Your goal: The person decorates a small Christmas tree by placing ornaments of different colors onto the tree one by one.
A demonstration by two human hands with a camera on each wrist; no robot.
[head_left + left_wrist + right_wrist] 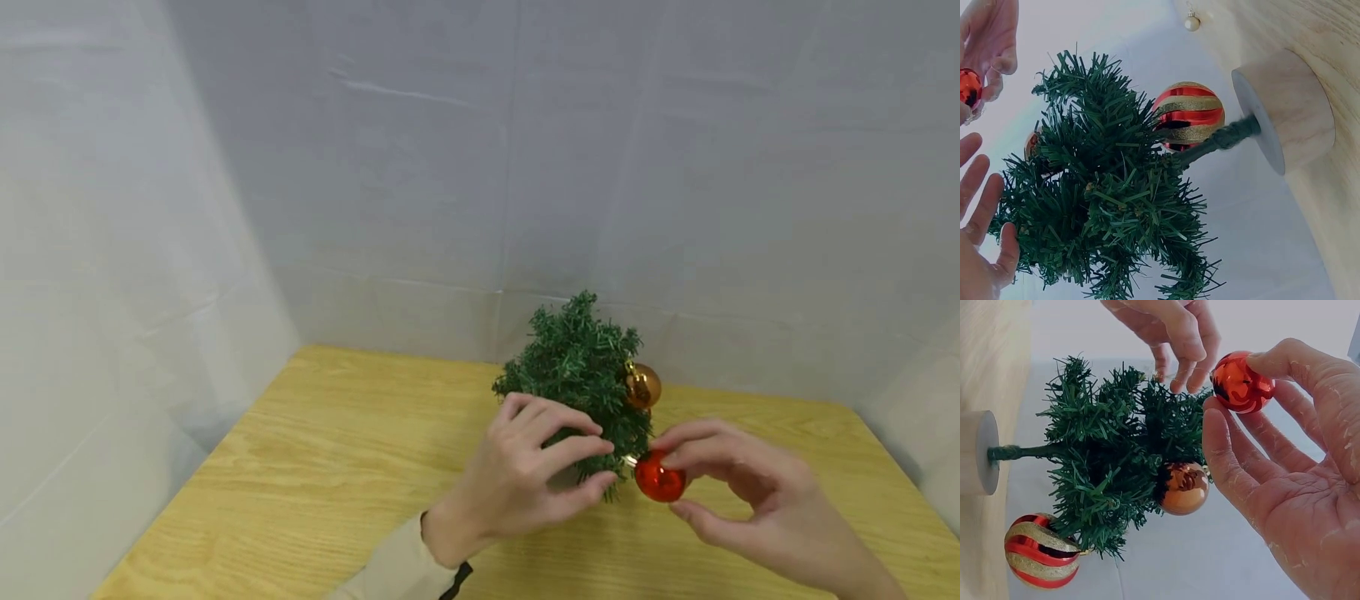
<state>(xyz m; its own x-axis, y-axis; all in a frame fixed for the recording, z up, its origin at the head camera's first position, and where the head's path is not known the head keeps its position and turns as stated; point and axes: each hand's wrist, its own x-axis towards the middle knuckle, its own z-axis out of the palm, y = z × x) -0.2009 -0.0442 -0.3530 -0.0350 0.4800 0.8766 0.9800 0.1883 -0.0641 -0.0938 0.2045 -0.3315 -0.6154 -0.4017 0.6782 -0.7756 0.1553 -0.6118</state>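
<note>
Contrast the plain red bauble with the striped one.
The plain red bauble is one colour; the striped bauble has red and gold bands. The right hand grips the plain red bauble; the striped bauble hangs on the tree. The striped bauble looks larger than the plain red bauble. Both are round.

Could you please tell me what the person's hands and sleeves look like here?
Both hands are bare, with no gloves or rings visible. At the left hand, a plain cream or beige sleeve reaches the wrist, where a black edge, perhaps a strap, shows at the cuff. No sleeve or strap shows at the right hand.
</note>
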